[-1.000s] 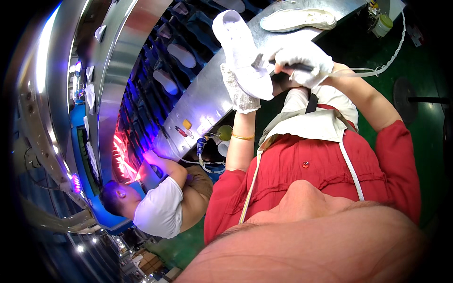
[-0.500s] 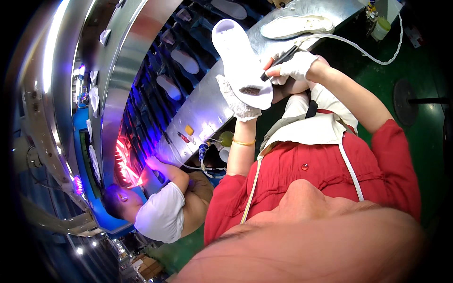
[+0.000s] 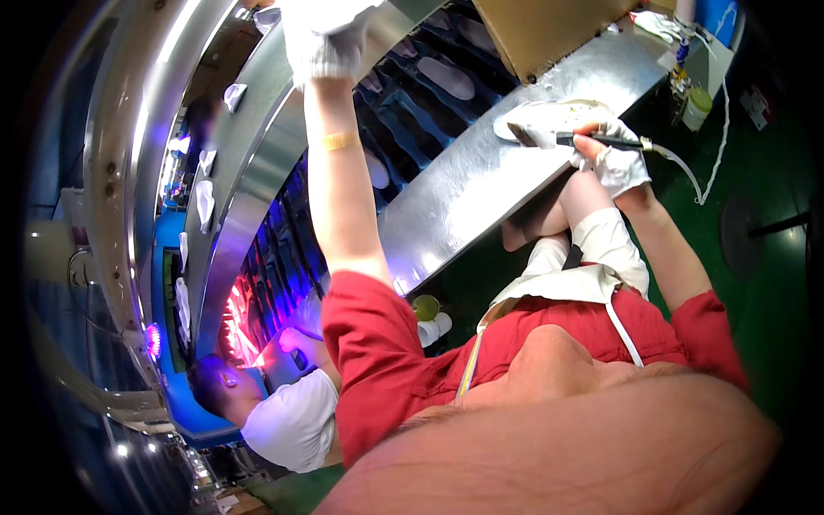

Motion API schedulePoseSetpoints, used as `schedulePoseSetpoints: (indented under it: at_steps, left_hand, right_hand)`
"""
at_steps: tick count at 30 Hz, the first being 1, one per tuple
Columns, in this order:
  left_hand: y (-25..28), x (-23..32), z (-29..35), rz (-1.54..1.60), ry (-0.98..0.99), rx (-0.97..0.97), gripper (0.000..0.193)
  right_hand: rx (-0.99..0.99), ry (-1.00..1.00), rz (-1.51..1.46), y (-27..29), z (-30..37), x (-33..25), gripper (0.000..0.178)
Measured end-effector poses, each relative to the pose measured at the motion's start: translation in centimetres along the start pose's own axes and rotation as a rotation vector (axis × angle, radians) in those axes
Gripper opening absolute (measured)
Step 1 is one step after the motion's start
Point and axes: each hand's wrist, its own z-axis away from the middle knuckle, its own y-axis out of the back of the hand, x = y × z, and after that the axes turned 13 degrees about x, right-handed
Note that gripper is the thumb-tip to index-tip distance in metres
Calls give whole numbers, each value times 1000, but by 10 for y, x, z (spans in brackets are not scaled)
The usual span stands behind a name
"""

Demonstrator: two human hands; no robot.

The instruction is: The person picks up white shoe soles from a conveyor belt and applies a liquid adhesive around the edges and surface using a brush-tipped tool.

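My right hand, in a white glove with bare fingertips, is closed around the black handle of a brush. A pale tube runs from the handle's end. The brush's dark bristles lie over a white shoe sole on the metal bench; whether they touch it I cannot tell. My left arm stretches far forward over the conveyor's metal side. My gloved left hand is at the top edge, washed out by glare, its fingers cut off; anything in it is hidden.
A metal bench runs along a conveyor carrying white soles. At its far end stands a cardboard box. A co-worker in a white shirt works at the left. A green-yellow cup hangs at the far right.
My left hand has moved from the bench forward and left to the conveyor, and the sole it held is out of sight. The brush has moved to the sole on the bench.
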Motion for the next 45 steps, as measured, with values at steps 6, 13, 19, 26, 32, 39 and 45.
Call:
schedulePoseSetpoints:
  at_steps: [6,13,19,26,32,39,45]
  left_hand:
    - [-86,-40,2,-366,-199,-570,36]
    - [-32,-165,111,-258,680,-232,38]
    - [41,-241,179,-771,1060,-544,44]
    - [73,-332,262,-619,1346,-629,67]
    - [69,-323,242,-752,1253,-589,42]
    - [119,-214,223,-337,777,-27,28]
    - [127,-98,197,787,751,972,22]
  right_hand:
    - [-10,-132,14,11,9,0,12]
    - [-107,-87,69,-6,12,20,12]
    - [-181,-126,154,-20,9,32,14]
    - [-364,87,231,-60,15,37,17]
    - [-423,158,271,-64,28,32,16]
    - [-521,262,358,-66,29,26,19]
    - [-379,44,316,-36,25,46,16]
